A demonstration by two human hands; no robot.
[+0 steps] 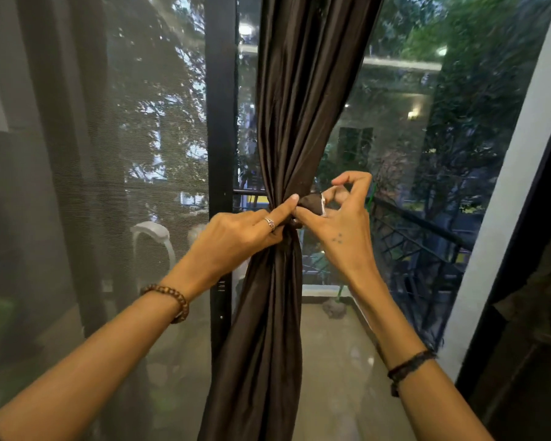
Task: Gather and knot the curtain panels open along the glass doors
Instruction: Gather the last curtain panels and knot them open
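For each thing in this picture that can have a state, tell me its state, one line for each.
Dark curtain: gathered into one bundle, cinched at the middle.
Curtain end: sticks out to the right of the cinch.
Left hand: holds the bundle at the cinch, index finger straight.
Right hand: fingers curled round the curtain end.
Sheer curtain: hangs spread over the left glass.

No readable text, label or number anywhere.

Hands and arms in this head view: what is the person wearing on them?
Bare forearms, no sleeves. Left hand: a silver patterned ring and a brown wooden bead bracelet. Right hand: small dot tattoo and a dark braided cord bracelet.
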